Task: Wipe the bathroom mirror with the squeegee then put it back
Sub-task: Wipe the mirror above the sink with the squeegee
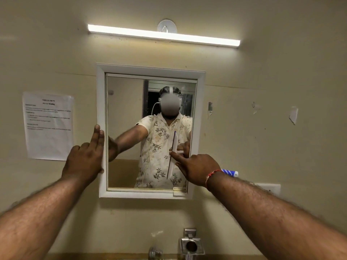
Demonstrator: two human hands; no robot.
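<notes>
The white-framed bathroom mirror (129, 113) hangs on the beige wall in the middle of the view. My left hand (85, 158) lies flat with fingers straight against the mirror's left frame edge. My right hand (195, 168) grips the squeegee (173, 154), whose white blade stands nearly upright against the glass at the lower right. Its blue-and-white striped handle end (230, 172) sticks out past my wrist. The glass reflects a person in a floral shirt.
A lit tube light (163, 35) runs above the mirror. A printed paper sheet (48, 126) is taped to the wall at left. A metal tap (155, 252) and a steel holder (191, 244) sit below, and a white switch plate (268, 188) at right.
</notes>
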